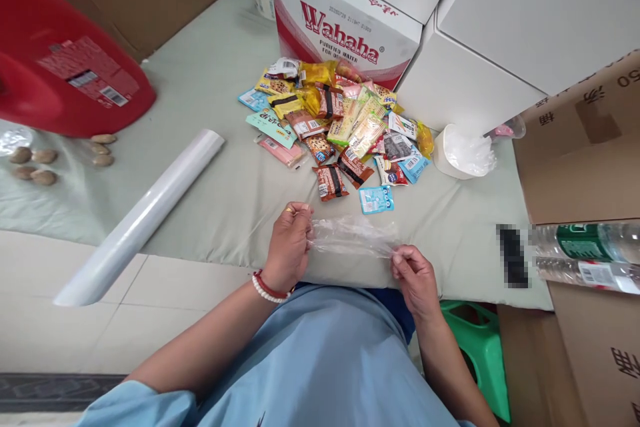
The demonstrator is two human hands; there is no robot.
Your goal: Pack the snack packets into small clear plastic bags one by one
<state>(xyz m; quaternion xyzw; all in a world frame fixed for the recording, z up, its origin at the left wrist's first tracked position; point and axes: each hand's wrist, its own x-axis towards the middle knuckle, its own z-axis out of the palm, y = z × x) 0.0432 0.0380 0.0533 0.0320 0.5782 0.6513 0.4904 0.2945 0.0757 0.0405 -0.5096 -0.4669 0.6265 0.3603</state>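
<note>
Grasps clear plastic bag (353,238) with both: pinches left end in left hand (289,243), fingers curled tight; pinches right end between thumb and bent fingers of right hand (416,279). Holds bag stretched crosswise, low, by near edge of pale green cloth (240,207). Wears red-and-white bracelet (271,290) on left wrist. Has heaped snack packets (345,123) at 12 o'clock from bag, apart from both hands; Wahaha carton (345,27) right behind, also 12. Clockwise onward: white bowl (449,155) at 2, lying bottles (580,241) at 3, green stool (491,363) at 4, white roll (145,213) overhanging cloth edge at 9, red jug (85,90) at 10.
</note>
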